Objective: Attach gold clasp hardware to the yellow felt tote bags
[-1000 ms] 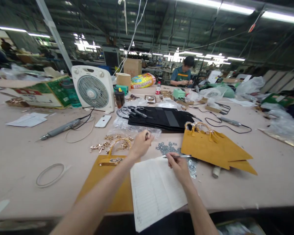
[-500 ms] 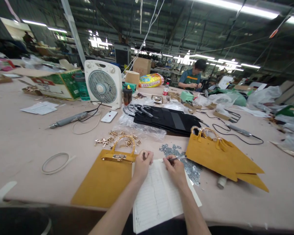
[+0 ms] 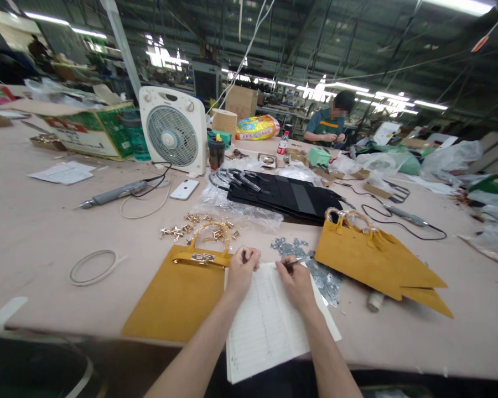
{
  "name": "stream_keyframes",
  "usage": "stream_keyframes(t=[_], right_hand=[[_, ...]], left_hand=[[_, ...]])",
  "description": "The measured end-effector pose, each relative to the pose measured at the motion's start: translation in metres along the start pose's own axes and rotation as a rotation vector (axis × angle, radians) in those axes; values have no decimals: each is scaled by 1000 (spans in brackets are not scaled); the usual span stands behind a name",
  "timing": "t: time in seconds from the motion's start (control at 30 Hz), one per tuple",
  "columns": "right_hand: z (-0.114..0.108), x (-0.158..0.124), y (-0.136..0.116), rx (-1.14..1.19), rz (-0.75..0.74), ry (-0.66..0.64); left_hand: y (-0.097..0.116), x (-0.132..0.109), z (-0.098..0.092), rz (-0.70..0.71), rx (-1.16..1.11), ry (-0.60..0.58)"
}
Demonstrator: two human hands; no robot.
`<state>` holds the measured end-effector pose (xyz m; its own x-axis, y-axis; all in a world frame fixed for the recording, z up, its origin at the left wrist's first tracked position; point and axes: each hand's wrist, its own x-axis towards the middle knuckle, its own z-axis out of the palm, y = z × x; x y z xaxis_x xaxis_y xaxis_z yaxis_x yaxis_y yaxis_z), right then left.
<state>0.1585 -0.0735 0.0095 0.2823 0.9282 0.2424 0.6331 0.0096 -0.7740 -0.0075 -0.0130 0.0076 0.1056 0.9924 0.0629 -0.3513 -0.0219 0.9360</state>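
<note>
Left hand (image 3: 240, 272) lower, dark piece (image 3: 244, 256) indistinct

- A single view, worn on the head, faces forward and down across the table (image 3: 37, 237).
- Nearest the lens, forearms (image 3: 330, 359) rise from the bottom edge to the hands (image 3: 239, 273), low and near centre.
- The fan (image 3: 172, 135) stands farther out; ceiling lights (image 3: 460, 5) cross the top.

Bag workshop, yellow bags (image 3: 377, 257), metal fittings (image 3: 176, 232), corded tool (image 3: 118, 193), strip lights (image 3: 46, 18)
</note>
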Motion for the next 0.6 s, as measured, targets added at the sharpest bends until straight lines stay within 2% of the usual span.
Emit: stream_keyframes(t=[0.2, 0.37, 0.6], right_hand=[[-3, 0, 5, 134, 32, 67], [-13, -13, -3, 316, 64, 140], [-40, -62, -13, 338, 62, 16]], left_hand=[[-1, -1, 2, 2, -14, -2], [-2, 0, 2, -15, -4, -15], [-1, 0, 4, -18, -24, -16]])
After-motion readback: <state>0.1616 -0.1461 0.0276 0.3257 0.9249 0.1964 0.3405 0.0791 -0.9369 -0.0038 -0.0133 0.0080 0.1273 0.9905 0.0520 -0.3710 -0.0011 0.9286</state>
